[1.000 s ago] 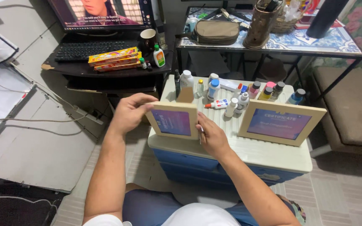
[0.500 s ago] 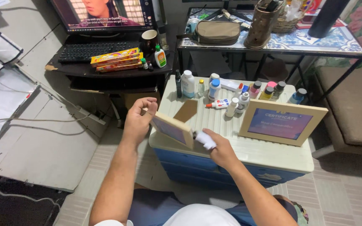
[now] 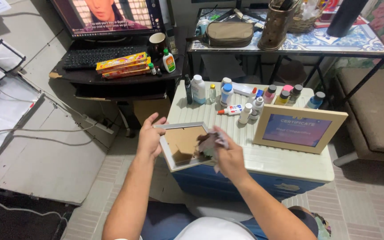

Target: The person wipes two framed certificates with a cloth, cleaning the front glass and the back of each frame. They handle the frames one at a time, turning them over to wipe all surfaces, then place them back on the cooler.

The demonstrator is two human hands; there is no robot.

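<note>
My left hand [image 3: 150, 138] grips the light, stiff, grey-rimmed small picture frame [image 3: 183, 145] by its left edge while my right hand [image 3: 228, 155] presses a crumpled soft cloth [image 3: 210, 143] against its likely fragile brown-backed face.

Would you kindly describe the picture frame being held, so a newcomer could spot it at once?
Find the white-topped blue cooler in the middle. At its near left corner, the left hand holds a small pale frame. Unlike the upright frame with a purple certificate, it shows its brown back.
</note>
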